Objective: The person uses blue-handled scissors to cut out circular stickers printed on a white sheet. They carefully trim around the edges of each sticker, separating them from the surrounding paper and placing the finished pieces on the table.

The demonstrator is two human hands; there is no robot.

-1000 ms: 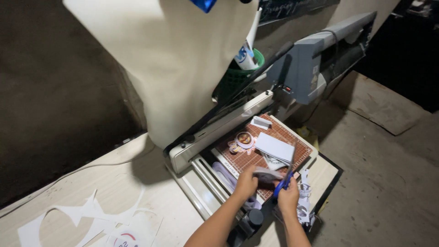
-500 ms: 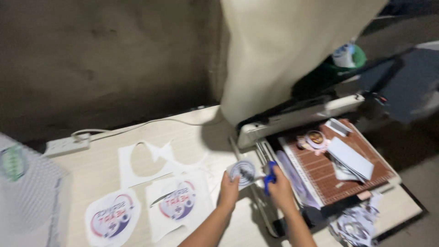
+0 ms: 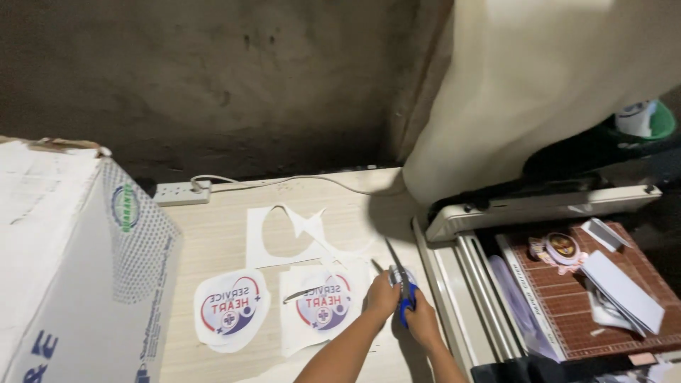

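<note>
Blue-handled scissors (image 3: 402,287) sit gripped in the right hand (image 3: 423,323), blades pointing far. The left hand (image 3: 381,298) pinches the right edge of a printed paper sheet (image 3: 319,308) lying on the worktop (image 3: 213,234), left of the paper cutter (image 3: 546,206).

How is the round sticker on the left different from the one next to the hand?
The left sticker is already cut out, rounded, and lies alone. The right sticker still sits in a squarish white sheet with a slit, and the left hand rests on it. Both show the same red-and-blue round picture.
</note>
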